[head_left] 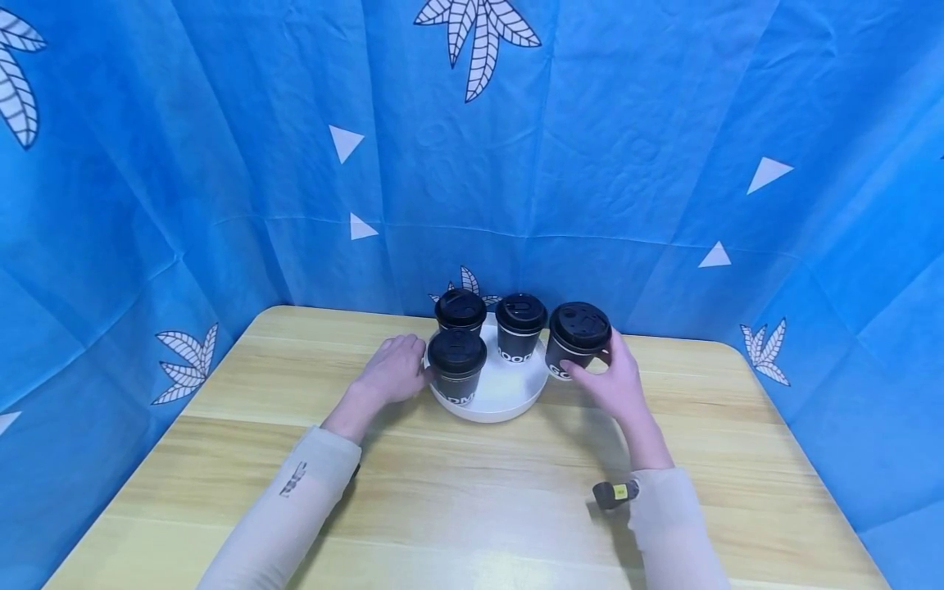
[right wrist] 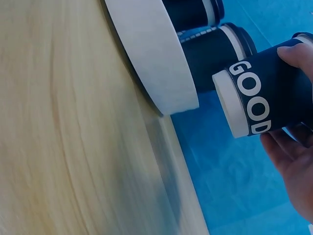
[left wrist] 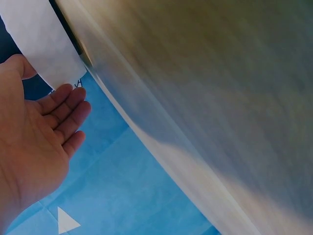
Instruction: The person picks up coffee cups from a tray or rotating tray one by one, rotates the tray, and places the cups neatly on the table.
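Observation:
A round white tray stands toward the back of the table with three lidded black paper cups in it. They are a front-left cup, a back-left cup and a back-right cup. My left hand is at the tray's left edge beside the front-left cup. Its fingers bend loosely near the rim, and the thumb tip is hidden behind it. In my right hand I grip another black cup, marked GOOD, raised at the tray's right edge.
A wooden table carries everything. Behind it and along both sides hangs a blue curtain with white leaves and triangles. A small dark device with a yellow label sits at my right cuff.

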The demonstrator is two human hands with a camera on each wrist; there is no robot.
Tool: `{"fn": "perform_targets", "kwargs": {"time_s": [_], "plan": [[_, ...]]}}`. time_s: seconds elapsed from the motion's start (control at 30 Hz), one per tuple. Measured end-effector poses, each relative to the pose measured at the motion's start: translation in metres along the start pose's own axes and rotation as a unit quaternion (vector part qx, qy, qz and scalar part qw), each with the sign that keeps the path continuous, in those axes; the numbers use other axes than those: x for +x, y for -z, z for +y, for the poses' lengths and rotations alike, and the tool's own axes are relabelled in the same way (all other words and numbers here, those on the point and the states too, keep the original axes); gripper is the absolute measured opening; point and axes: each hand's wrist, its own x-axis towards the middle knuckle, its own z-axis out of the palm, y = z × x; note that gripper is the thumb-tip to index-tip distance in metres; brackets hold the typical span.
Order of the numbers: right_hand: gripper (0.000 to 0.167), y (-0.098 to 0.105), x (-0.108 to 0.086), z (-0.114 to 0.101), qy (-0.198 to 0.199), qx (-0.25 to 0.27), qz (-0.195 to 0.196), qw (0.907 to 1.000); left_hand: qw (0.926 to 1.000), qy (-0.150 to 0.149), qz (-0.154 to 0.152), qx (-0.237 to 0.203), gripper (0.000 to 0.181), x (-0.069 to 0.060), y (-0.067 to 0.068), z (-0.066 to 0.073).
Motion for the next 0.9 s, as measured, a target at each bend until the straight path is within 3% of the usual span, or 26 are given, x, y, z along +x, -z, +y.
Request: {"fn": "perform_targets", "kwargs": {"time_s": [0.5, 0.9], "plan": [[0.082, 0.021, 0.004, 0.014, -0.009, -0.008, 0.044, 0.9989, 1.0, 0.002, -0.001, 0.002, 0.041, 0.002, -0.001, 0.0], [0.083, 0.033, 0.005, 0.022, -0.043, -0.012, 0.088, 0.9951, 1.0, 0.008, 0.0, -0.001, 0.039, 0.002, -0.005, -0.002]]}}
